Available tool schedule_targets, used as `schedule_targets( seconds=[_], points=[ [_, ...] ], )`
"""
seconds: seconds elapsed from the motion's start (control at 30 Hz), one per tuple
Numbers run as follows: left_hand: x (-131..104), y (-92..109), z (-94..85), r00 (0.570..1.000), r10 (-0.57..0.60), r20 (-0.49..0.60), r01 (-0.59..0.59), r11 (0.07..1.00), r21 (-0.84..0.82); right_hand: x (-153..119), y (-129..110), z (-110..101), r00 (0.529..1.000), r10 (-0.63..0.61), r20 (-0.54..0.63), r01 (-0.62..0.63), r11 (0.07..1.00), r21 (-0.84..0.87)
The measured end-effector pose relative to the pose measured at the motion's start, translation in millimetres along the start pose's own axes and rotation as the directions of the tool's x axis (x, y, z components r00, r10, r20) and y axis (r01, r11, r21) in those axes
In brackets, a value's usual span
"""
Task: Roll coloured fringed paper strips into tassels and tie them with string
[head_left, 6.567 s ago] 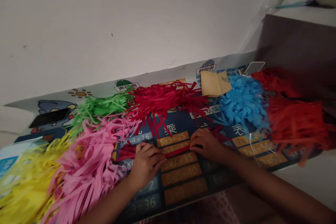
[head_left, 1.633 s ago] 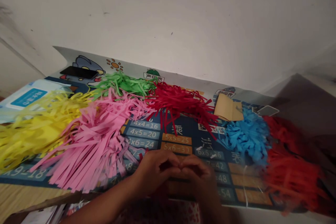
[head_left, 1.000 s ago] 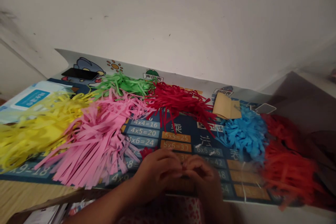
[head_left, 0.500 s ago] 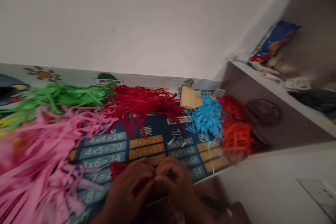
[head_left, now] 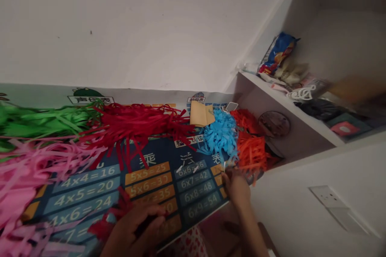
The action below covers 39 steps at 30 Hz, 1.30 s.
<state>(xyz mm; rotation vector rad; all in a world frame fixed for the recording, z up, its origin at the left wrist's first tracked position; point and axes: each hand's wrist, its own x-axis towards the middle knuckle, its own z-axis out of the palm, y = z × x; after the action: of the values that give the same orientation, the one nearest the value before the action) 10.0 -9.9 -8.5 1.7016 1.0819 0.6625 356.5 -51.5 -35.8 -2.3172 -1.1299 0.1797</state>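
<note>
Near the bottom edge, my left hand (head_left: 137, 225) is closed around a small red paper piece (head_left: 104, 223), whose fringed end sticks out to the left of the fingers. My right hand (head_left: 237, 184) reaches to the mat's right part, its fingertips pinched together at a thin white string (head_left: 224, 165) beside the blue fringed paper (head_left: 222, 132). Orange-red fringed paper (head_left: 251, 152) lies just right of the blue. A larger red fringed bundle (head_left: 135, 120) spreads over the back of the printed blue mat (head_left: 193, 204).
Green (head_left: 45, 120) and pink (head_left: 18, 184) fringed paper cover the left side. A folded tan paper (head_left: 200, 114) sits by the blue bundle. At right, a shelf (head_left: 301, 114) holds a blue packet (head_left: 279, 50) and small items. A wall socket (head_left: 328, 197) is below it.
My hands, together before, are now apart. The right has moved right, to the white string; the left stays with the small red paper. The view has shifted right.
</note>
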Motion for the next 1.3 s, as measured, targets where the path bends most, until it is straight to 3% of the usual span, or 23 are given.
schedule_targets(
  seconds=[0.13, 0.23, 0.3, 0.37, 0.43, 0.53, 0.6, 0.63, 0.73, 0.87, 1.0, 1.13, 1.2, 1.3],
  points=[
    [5.8, 11.2, 3.1, 0.995, -0.089, 0.049, 0.097, 0.978, -0.186, -7.7, -7.5, 1.1, 0.997, -0.019, 0.073, 0.015, 0.999, 0.049],
    [2.4, 14.7, 3.6, 0.976, -0.214, 0.027, 0.21, 0.918, -0.337, -37.9, -36.2, 1.5, 0.976, -0.069, 0.204, 0.002, 0.951, 0.31],
    [-2.0, 15.0, 4.6, 0.941, -0.338, 0.015, 0.297, 0.806, -0.513, -68.5, -62.9, 5.8, 0.932, -0.128, 0.339, -0.097, 0.813, 0.575],
    [-6.0, 14.2, 5.1, 0.894, -0.445, 0.056, 0.344, 0.602, -0.721, -97.1, -88.1, 11.3, 0.877, -0.177, 0.447, -0.213, 0.691, 0.691],
    [-9.8, 13.0, 3.2, 0.868, -0.483, 0.113, 0.343, 0.419, -0.84, -111.0, -103.3, 16.1, 0.853, -0.195, 0.485, -0.227, 0.697, 0.68],
    [-17.2, 11.8, -4.7, 0.853, -0.508, 0.122, 0.313, 0.31, -0.898, -90.3, -96.2, 20.5, 0.922, -0.228, 0.315, 0.017, 0.833, 0.553],
    [-22.0, 10.4, -10.4, 0.849, -0.52, 0.096, 0.282, 0.291, -0.914, -57.5, -73.4, 18.6, 0.954, -0.252, 0.161, 0.195, 0.932, 0.304],
    [-23.5, 9.1, -12.3, 0.855, -0.512, 0.082, 0.271, 0.307, -0.912, -40.7, -59.2, 15.7, 0.966, -0.227, 0.121, 0.207, 0.966, 0.157],
    [-23.8, 4.7, -10.4, 0.89, -0.451, 0.065, 0.269, 0.406, -0.873, -4.7, -20.7, 5.7, 0.995, -0.076, 0.064, 0.081, 0.994, -0.074],
    [-20.7, 3.1, 3.5, 0.865, -0.486, 0.128, 0.368, 0.439, -0.82, 7.3, -3.6, 5.8, 0.997, 0.002, 0.081, 0.009, 0.992, -0.127],
    [-13.5, 0.8, 6.9, 0.907, -0.387, 0.167, 0.367, 0.531, -0.764, 1.4, -17.0, 7.1, 0.995, -0.024, 0.101, 0.027, 0.999, -0.026],
    [-8.2, 1.3, 2.0, 0.916, -0.371, 0.156, 0.359, 0.58, -0.731, -37.4, -51.6, 13.7, 0.979, -0.095, 0.179, 0.055, 0.975, 0.216],
    [-9.2, 3.9, 1.9, 0.886, -0.445, 0.13, 0.366, 0.501, -0.784, -68.8, -75.4, 21.3, 0.937, -0.114, 0.33, -0.055, 0.885, 0.462],
    [-13.3, 6.2, 3.4, 0.84, -0.521, 0.149, 0.355, 0.321, -0.878, -108.1, -111.4, 30.2, 0.819, -0.205, 0.536, -0.275, 0.681, 0.679]
  ],
)
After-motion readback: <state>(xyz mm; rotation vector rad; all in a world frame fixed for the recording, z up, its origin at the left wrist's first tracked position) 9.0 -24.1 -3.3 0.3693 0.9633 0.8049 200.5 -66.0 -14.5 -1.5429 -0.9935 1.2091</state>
